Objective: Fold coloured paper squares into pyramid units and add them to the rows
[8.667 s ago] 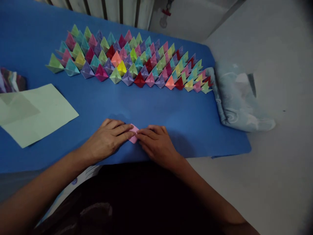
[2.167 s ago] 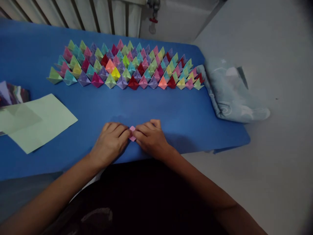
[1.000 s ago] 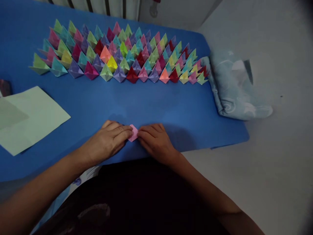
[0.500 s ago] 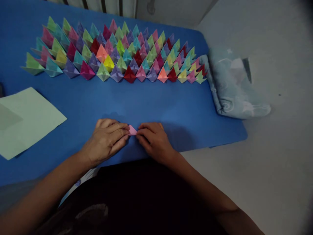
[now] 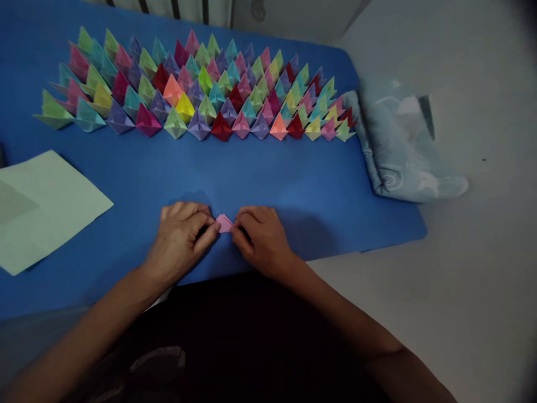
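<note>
Between my two hands is a small folded pink paper (image 5: pixel 224 223), low over the blue surface. My left hand (image 5: pixel 182 235) pinches its left corner with thumb and fingers. The right corner is pinched by my right hand (image 5: pixel 262 238), its fingers bent and pressed together. A fold line shows on the paper's right side; its outer corners are hidden by my fingertips.
Several rows of colourful folded paper boats (image 5: pixel 199 126) stand across the far side of the blue surface (image 5: pixel 251 173). Pale green sheets (image 5: pixel 54 207) lie at the left. A folded grey-blue cloth (image 5: pixel 398 145) rests at the right edge, by a pale wall.
The fingers of my left hand have curled and drawn back a little, so more of the pink paper shows. My right hand has shifted slightly, still pinching the paper.
</note>
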Demonstrator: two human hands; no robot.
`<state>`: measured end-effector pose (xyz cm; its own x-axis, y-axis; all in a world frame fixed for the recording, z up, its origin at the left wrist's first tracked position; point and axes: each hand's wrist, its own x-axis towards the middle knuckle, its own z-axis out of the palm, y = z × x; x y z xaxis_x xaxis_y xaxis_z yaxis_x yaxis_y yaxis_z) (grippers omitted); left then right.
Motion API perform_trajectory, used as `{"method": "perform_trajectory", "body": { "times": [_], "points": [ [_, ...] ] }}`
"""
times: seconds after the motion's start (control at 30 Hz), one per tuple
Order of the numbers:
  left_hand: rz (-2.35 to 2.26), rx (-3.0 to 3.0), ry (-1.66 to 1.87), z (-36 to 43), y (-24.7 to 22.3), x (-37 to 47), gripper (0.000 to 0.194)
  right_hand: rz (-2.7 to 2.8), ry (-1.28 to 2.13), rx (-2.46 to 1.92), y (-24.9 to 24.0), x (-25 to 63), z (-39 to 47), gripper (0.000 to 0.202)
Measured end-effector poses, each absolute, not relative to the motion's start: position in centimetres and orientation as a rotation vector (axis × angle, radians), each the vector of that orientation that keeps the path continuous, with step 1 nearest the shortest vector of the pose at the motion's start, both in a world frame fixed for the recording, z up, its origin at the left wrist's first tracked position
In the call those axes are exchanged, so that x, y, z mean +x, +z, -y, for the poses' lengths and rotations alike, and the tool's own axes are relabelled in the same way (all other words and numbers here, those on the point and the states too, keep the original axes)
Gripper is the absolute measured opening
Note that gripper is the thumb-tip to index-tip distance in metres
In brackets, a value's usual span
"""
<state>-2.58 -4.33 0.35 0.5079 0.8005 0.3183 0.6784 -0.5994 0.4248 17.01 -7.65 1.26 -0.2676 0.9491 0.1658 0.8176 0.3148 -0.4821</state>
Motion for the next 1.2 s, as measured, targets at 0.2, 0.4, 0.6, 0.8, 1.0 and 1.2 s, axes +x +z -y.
{"method": "perform_trajectory", "body": {
  "times": [0.2,0.4,0.6,0.8,1.0,1.2],
  "points": [
    [-1.277,2.492,0.714,4.3,0.2,-2.5,0.027,2.205,0.406,-1.621,1.3,16.8,7.5,0.021],
    [-1.301,2.508,0.686,4.3,0.1,-2.4,0.027,2.234,0.382,-1.662,1.4,16.8,7.4,0.022],
    [-1.335,2.534,0.646,4.4,0.2,-2.2,0.031,2.279,0.389,-1.687,1.4,16.6,7.3,0.021],
    [-1.352,2.574,0.63,4.3,0.0,-2.4,0.03,2.281,0.367,-1.709,1.5,16.4,7.2,0.019],
    [-1.396,2.637,0.635,4.4,0.0,-2.7,0.028,2.243,0.498,-1.761,2.1,16.6,6.8,0.016],
    [-0.968,2.931,0.696,4.7,0.3,-3.4,0.027,2.25,0.591,-1.785,2.7,16.7,6.3,0.015]
  ]
}}
